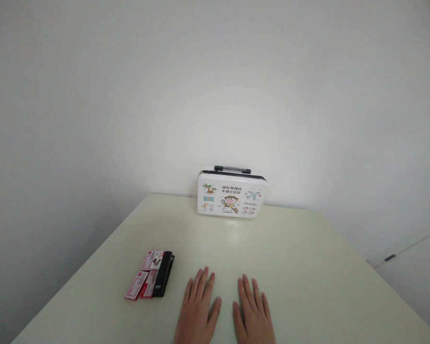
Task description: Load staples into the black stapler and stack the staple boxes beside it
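My left hand (197, 308) lies flat on the pale table, fingers stretched out and nothing in it. Beside it, palm down with fingers apart, rests my right hand (252, 310), also holding nothing. Left of my left hand, apart from it, is a black stapler (163, 274) lying lengthwise. Several small red-and-white boxes, which look like staple boxes (136, 285), sit against the stapler's left side. What is in the boxes cannot be seen.
A small white case (232, 196) with cartoon prints and a black-ended handle stands upright at the table's far edge, close to the wall (232, 86). The table (290, 248) narrows away from me. A cable with a dark piece (390, 258) runs at the right, beyond the edge.
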### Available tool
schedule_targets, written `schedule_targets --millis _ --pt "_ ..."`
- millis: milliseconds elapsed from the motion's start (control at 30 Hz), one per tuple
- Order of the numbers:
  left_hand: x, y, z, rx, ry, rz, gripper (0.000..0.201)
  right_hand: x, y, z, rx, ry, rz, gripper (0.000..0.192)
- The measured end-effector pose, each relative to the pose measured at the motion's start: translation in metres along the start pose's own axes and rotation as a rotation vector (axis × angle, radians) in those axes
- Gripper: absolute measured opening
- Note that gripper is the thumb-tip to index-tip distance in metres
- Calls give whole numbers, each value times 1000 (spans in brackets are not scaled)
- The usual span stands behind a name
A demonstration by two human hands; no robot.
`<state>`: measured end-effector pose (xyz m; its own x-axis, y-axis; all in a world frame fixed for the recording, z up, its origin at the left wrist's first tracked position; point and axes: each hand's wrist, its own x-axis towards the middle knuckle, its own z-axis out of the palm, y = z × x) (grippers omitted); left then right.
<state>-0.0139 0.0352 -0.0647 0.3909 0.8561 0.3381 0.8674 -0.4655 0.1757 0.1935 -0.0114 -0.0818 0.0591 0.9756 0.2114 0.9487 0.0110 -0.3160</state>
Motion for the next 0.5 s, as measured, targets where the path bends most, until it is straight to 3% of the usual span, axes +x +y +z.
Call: schedule_targets --millis 367,500 --pt "0 0 -4 64 53 29 65 0 1 -3 47 47 -7 63" --pt "-14 -6 8 133 110 103 66 16 -34 -11 189 216 91 49"
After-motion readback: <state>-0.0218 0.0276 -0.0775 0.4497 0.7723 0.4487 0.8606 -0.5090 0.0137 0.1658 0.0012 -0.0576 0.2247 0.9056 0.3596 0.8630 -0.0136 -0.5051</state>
